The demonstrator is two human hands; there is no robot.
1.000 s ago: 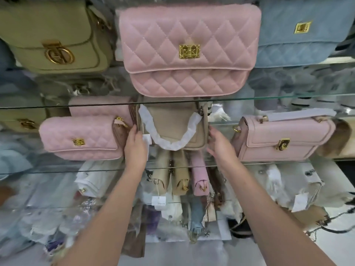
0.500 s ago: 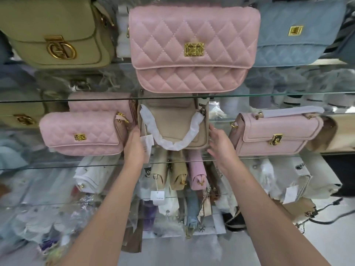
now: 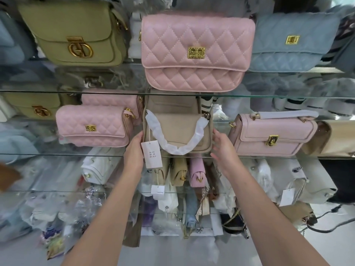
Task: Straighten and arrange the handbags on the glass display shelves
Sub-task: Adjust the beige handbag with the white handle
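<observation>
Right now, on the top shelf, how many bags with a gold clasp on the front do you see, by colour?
Green bag: 1
Pink bag: 1
Blue bag: 1
Total: 3

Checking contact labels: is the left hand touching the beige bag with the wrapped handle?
Touching. The head view shows the left hand with straight fingers flat against the left side of the beige bag, with no gap between them.

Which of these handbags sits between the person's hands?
The beige handbag with the white-wrapped strap: left hand and right hand flank it. The small quilted pink bag and smooth pink bag lie outside them.
</observation>
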